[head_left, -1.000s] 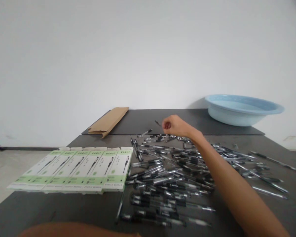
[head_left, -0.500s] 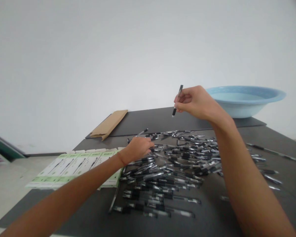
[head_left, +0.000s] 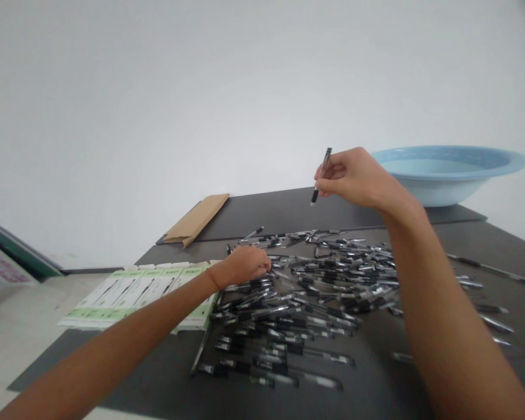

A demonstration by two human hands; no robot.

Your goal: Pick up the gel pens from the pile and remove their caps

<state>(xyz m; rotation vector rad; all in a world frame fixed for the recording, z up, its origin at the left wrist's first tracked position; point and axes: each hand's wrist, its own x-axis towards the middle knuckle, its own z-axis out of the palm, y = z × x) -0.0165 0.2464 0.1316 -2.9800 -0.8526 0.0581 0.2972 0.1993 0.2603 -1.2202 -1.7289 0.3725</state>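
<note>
A clear pen with black ends (head_left: 326,160) is pinched in my right hand (head_left: 347,175), raised above the far part of the table and tilted, its black grip end down. My left hand (head_left: 248,265) is low at the left edge of a loose pile of pens (head_left: 328,280). Its fingers are curled and pressed together among them; what they hold, if anything, is hidden. The pile spreads across the middle of the table, with pens pointing many ways. Beneath and beside my left forearm lies a row of white-and-green pen boxes (head_left: 133,291), each printed with a pen.
A large light-blue basin (head_left: 446,184) stands at the far right, behind my right wrist. Flat brown paper packaging (head_left: 199,220) lies at the far left of the dark table (head_left: 262,213). Behind it rises a white wall (head_left: 201,87). Panels (head_left: 17,256) lean at the far left.
The whole view has shifted slightly. My right hand still holds the pen up, a little further right in view. My left hand stays at the pile, its fingers slightly more tucked in.
</note>
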